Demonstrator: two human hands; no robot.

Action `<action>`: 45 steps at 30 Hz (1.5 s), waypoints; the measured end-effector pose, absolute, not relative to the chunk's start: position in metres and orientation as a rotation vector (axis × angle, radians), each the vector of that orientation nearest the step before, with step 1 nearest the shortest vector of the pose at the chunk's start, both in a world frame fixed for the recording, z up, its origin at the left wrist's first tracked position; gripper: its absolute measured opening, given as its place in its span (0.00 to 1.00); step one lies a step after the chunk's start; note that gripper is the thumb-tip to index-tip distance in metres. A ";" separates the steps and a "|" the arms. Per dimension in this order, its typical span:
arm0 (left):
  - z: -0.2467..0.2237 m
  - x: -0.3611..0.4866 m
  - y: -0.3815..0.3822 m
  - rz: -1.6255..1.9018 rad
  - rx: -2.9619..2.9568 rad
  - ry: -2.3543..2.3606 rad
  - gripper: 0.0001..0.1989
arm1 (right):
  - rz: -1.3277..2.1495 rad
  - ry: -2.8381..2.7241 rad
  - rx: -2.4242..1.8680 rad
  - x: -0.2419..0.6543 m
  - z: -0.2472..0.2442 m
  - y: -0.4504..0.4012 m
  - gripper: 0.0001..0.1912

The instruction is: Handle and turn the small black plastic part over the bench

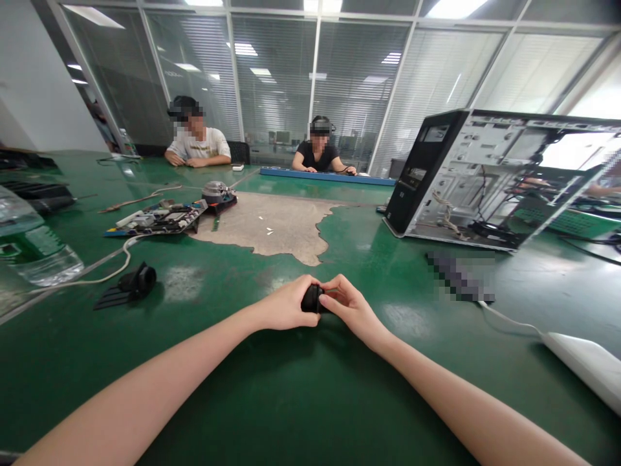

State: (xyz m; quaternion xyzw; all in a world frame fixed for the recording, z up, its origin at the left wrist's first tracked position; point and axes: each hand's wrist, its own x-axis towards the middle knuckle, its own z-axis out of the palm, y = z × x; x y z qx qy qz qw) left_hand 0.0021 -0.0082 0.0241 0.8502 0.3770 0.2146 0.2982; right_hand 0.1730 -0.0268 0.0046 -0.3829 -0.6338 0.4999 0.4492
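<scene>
Both hands meet above the green table [291, 382], gripping one small black round part [311, 298] from opposite sides. My left hand [287, 303] wraps its fingers and thumb around the left side of it. With thumb and fingertips, my right hand [352, 309] pinches its right end. The part looks cylindrical with a ridge; its exact kind cannot be told, as the fingers cover much of it. A black plastic duct-like piece [130, 285] with a round opening and flat slats lies to the left of my left hand.
An open computer case [436, 181] stands at right, near a pixelated dark object [458, 277] cabled to a white power bank [587, 369]. At left are a circuit board [162, 219], a fan cooler [218, 194] and a water bottle [36, 243]. Two people sit across the table.
</scene>
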 end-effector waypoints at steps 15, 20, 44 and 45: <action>0.027 0.003 -0.008 0.501 2.247 1.076 0.23 | 1.172 -1.646 -0.922 0.174 0.002 -0.030 0.07; 0.027 0.004 -0.009 0.526 2.253 1.083 0.25 | 1.140 -1.655 -0.964 0.173 0.000 -0.027 0.10; 0.029 0.003 -0.011 0.464 2.323 1.089 0.21 | 1.218 -1.677 -0.884 0.174 0.000 -0.034 0.12; 0.029 0.003 -0.011 0.461 2.323 1.094 0.21 | 1.227 -1.664 -0.867 0.174 0.000 -0.034 0.13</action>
